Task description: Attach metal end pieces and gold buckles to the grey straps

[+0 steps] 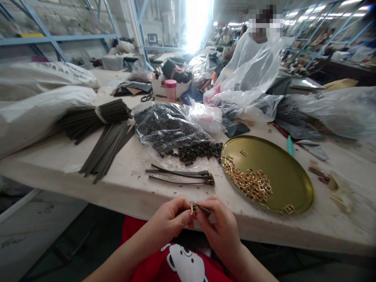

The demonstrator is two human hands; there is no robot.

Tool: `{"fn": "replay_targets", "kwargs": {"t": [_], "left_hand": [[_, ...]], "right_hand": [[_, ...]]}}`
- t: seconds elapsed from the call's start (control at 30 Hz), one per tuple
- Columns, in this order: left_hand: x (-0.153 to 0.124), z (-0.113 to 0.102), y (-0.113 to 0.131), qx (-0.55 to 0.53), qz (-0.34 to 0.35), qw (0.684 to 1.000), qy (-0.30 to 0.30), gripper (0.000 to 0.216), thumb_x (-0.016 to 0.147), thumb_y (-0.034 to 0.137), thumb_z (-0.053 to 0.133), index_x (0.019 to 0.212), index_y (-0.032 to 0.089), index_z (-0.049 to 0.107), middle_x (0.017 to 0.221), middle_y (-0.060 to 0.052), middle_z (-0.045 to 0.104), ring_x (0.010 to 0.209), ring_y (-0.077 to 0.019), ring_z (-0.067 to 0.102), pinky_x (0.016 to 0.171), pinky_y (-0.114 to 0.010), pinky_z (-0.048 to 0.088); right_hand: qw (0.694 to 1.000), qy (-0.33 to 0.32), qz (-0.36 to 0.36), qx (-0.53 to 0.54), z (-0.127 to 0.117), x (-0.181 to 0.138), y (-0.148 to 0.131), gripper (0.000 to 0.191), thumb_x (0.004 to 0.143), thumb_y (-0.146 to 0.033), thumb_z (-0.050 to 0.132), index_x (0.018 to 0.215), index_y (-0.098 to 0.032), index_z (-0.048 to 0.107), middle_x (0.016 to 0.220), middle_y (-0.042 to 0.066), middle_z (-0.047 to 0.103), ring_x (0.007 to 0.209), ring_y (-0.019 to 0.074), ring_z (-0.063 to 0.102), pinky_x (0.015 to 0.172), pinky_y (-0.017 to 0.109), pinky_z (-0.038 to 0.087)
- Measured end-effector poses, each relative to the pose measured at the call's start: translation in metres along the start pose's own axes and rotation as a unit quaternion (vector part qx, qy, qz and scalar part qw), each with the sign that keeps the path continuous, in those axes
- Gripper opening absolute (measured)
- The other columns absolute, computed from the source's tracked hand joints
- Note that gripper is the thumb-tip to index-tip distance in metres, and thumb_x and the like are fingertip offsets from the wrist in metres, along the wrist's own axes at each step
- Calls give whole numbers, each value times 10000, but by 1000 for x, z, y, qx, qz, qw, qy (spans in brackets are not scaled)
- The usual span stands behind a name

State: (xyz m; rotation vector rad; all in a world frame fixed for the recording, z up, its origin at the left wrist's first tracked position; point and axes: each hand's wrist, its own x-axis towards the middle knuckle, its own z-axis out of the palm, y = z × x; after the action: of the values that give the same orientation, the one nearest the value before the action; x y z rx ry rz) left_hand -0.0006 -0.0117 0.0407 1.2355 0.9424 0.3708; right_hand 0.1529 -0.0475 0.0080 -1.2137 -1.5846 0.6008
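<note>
My left hand point(169, 219) pinches a small gold buckle point(193, 210) just in front of the table's near edge. My right hand point(219, 225) holds the end of a thin dark strap point(204, 208) against that buckle. Both hands meet above my lap. On the table beyond them lie a few finished dark straps point(182, 175) with loops at their ends. A round gold tray point(282, 172) to the right holds a heap of gold buckles point(249, 183).
Loose dark straps point(107, 150) and a tied bundle point(94, 116) lie at the left. A plastic bag spills small dark loops point(199, 150) mid-table. A person in clear plastic sheeting point(252, 66) works across the table. White sacks point(38, 109) sit far left, a pink cup point(170, 89) behind.
</note>
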Motion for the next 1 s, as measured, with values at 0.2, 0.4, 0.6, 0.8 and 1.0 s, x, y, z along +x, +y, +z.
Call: {"fn": "replay_targets", "kwargs": {"t": [0.2, 0.4, 0.6, 0.8, 1.0], "left_hand": [[0, -8, -1, -33, -11, 999, -5, 304, 796, 437, 499, 728, 144, 459, 591, 40, 480, 446, -46, 330, 417, -180, 232], [8, -11, -8, -165, -40, 985, -35, 324, 732, 428, 589, 702, 154, 419, 584, 25, 520, 398, -26, 281, 377, -187, 145], [13, -15, -11, -206, -35, 977, -47, 316, 720, 409, 617, 708, 152, 433, 571, 24, 524, 389, -27, 270, 369, -188, 137], [13, -16, -14, -218, -45, 975, -30, 308, 705, 385, 638, 694, 152, 438, 558, 25, 527, 384, -26, 277, 367, -187, 125], [11, -14, -15, -224, -49, 973, -29, 292, 672, 312, 667, 692, 158, 420, 549, 44, 508, 381, -20, 262, 359, -181, 117]], "right_hand": [[993, -36, 85, 69, 7, 7, 2, 76, 801, -142, 511, 768, -209, 529, 665, -20, 533, 605, 113, 505, 551, 236, 393], [997, -49, 42, 32, 8, 9, 4, 83, 799, -129, 509, 787, -208, 529, 661, -13, 520, 604, 122, 488, 553, 244, 385], [994, -105, 11, 31, -5, 14, -3, 253, 866, -202, 412, 1071, -232, 558, 785, 37, 550, 697, 160, 511, 605, 274, 402], [970, -177, 104, 129, -15, 24, -1, 319, 909, -340, 346, 1070, -247, 605, 765, 29, 542, 741, 151, 501, 687, 275, 397], [923, -237, 177, 247, -22, 25, 2, 328, 876, -440, 402, 1028, -256, 627, 796, 21, 545, 754, 138, 520, 717, 267, 402]]}}
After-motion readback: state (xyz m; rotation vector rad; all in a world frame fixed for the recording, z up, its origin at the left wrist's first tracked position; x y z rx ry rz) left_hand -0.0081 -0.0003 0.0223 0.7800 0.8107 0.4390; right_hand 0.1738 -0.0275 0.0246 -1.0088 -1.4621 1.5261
